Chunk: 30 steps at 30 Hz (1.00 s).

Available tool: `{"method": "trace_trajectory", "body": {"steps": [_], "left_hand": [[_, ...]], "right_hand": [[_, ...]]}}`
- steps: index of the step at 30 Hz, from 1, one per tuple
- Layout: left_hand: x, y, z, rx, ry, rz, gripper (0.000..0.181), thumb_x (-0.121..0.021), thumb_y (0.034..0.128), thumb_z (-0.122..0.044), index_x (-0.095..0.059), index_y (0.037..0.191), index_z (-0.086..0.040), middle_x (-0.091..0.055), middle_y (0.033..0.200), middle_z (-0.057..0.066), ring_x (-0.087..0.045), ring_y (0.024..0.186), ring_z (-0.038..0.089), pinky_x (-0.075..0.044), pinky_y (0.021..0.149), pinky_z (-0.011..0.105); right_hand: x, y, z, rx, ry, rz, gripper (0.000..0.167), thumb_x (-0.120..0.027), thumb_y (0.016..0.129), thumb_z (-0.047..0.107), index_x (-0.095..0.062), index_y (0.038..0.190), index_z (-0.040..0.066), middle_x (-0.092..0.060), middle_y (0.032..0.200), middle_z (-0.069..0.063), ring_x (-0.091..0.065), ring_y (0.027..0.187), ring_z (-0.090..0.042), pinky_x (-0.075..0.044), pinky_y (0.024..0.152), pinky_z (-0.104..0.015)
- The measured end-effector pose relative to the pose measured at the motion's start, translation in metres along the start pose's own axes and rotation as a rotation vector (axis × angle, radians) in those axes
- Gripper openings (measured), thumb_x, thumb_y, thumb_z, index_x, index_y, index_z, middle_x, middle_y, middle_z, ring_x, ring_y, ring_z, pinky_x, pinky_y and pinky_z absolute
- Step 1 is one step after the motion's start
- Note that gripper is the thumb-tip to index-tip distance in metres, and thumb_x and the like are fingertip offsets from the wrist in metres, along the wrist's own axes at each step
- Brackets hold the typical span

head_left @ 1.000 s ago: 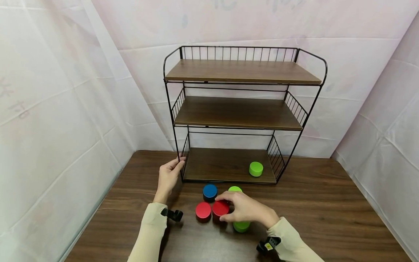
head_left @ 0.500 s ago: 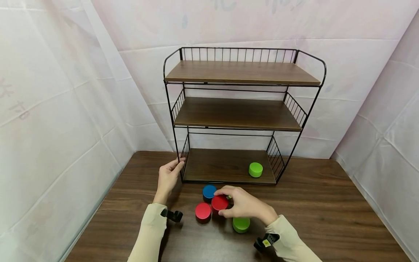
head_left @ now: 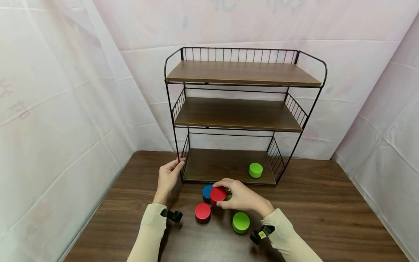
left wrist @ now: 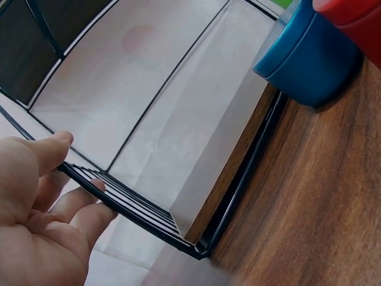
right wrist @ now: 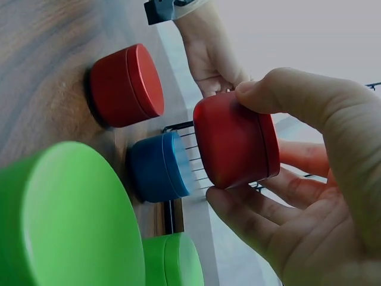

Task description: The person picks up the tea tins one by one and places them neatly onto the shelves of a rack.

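My right hand (head_left: 243,197) pinches a red round tin (head_left: 218,195) between thumb and fingers; in the right wrist view that tin (right wrist: 235,140) hangs clear of the table. My left hand (head_left: 167,180) grips the left front post of the black wire rack, with its fingers (left wrist: 89,205) around the wire in the left wrist view. A blue tin (head_left: 207,193) stands just behind the held one, partly hidden. Another red tin (head_left: 203,213) and a green tin (head_left: 240,222) stand nearer on the table. A further green tin (right wrist: 172,260) is mostly covered by my right hand.
The three-tier rack has a brown top shelf (head_left: 242,72), a middle shelf (head_left: 237,113) and a bottom shelf (head_left: 216,163). One green tin (head_left: 255,170) sits at the right of the bottom shelf. White cloth (head_left: 82,91) hangs around the wooden table (head_left: 320,203).
My right hand has raised the red tin off the table and moved it slightly toward the rack, uncovering the near green tin. My left hand has stayed on the rack.
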<state>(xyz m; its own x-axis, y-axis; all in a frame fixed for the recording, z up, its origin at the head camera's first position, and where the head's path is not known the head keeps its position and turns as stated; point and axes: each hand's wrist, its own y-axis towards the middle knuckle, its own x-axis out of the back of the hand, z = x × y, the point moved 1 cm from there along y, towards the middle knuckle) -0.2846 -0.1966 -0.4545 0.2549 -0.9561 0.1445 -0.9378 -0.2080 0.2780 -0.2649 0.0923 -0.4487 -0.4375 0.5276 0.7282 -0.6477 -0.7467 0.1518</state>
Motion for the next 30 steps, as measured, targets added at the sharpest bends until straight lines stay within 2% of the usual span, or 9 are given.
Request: {"method": "trace_trajectory", "body": {"steps": [5,7,14,19,25,27,30], "left_hand": [[0.001,-0.002,-0.003,-0.015,0.039,0.003,0.026,-0.067,0.1011,-0.01,-0.073,0.122,0.005,-0.062,0.14,0.021,-0.058,0.133,0.028,-0.049,0.091,0.008],[0.001,-0.003,-0.004,-0.017,0.037,0.003,0.027,-0.067,0.1011,-0.01,-0.073,0.122,0.006,-0.062,0.14,0.02,-0.058,0.133,0.028,-0.049,0.091,0.008],[0.0,-0.002,-0.004,-0.023,0.036,0.002,0.027,-0.067,0.101,-0.009,-0.072,0.122,0.007,-0.062,0.14,0.022,-0.058,0.133,0.029,-0.049,0.09,0.007],[-0.001,0.002,-0.001,-0.021,0.013,-0.008,0.026,-0.067,0.1006,-0.008,-0.073,0.121,0.006,-0.061,0.142,0.022,-0.058,0.133,0.029,-0.05,0.09,0.008],[-0.001,0.008,0.019,-0.021,-0.017,-0.016,0.026,-0.067,0.1004,-0.007,-0.073,0.121,0.007,-0.059,0.143,0.024,-0.055,0.136,0.034,-0.048,0.09,0.007],[-0.002,0.011,0.028,-0.023,-0.018,-0.025,0.026,-0.068,0.1004,-0.009,-0.073,0.121,0.006,-0.06,0.142,0.022,-0.056,0.136,0.031,-0.047,0.09,0.006],[-0.002,0.014,0.034,-0.029,-0.003,-0.037,0.028,-0.069,0.1003,-0.015,-0.074,0.121,0.003,-0.064,0.14,0.016,-0.058,0.134,0.025,-0.048,0.089,0.006]], "right_hand": [[0.004,0.004,-0.003,-0.025,-0.014,-0.008,0.054,-0.078,0.09,0.027,-0.062,0.137,0.008,-0.063,0.132,-0.002,-0.06,0.102,-0.009,-0.057,0.087,-0.031],[0.007,0.006,-0.004,-0.032,-0.018,-0.019,0.054,-0.079,0.09,0.027,-0.062,0.137,0.009,-0.063,0.132,-0.002,-0.06,0.103,-0.01,-0.057,0.087,-0.033],[0.014,0.014,-0.015,-0.042,-0.029,-0.044,0.053,-0.081,0.088,0.024,-0.062,0.136,0.01,-0.064,0.128,-0.001,-0.062,0.105,-0.011,-0.056,0.087,-0.025],[0.018,0.02,-0.023,-0.069,-0.005,-0.089,0.054,-0.081,0.089,0.026,-0.062,0.137,0.01,-0.065,0.127,-0.003,-0.062,0.106,-0.014,-0.056,0.089,-0.028],[0.023,0.023,-0.027,-0.109,0.013,-0.109,0.054,-0.08,0.089,0.024,-0.061,0.138,0.01,-0.064,0.127,-0.005,-0.061,0.103,-0.016,-0.056,0.086,-0.03],[0.025,0.023,-0.028,-0.12,0.013,-0.112,0.055,-0.08,0.089,0.024,-0.061,0.138,0.01,-0.064,0.127,-0.005,-0.061,0.102,-0.015,-0.056,0.086,-0.029],[0.027,0.025,-0.028,-0.129,0.011,-0.106,0.056,-0.079,0.089,0.024,-0.06,0.14,0.009,-0.064,0.127,-0.005,-0.061,0.102,-0.015,-0.055,0.085,-0.028]]}}
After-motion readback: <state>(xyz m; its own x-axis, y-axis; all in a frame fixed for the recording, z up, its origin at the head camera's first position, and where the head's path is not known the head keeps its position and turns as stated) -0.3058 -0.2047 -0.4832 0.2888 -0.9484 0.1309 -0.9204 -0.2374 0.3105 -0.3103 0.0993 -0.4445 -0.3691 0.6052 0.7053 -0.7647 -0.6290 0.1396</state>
